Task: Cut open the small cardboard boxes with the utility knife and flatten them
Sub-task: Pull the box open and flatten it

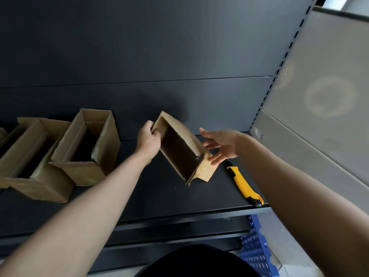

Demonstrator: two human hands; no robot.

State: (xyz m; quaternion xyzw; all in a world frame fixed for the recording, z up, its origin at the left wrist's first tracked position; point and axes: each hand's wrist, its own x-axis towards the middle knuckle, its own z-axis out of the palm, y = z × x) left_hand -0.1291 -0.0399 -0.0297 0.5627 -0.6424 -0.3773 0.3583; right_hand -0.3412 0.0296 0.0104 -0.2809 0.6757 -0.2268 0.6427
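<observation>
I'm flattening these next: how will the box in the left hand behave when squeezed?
Probably light: the left hand holds the box tilted by one edge alone. It looks empty, with thin cardboard walls, so it should likely collapse rather than resist. Its bent lower flap will probably flop.

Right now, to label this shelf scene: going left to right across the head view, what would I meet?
Leftmost open box → second open box → left hand → held box → right hand → utility knife.
</observation>
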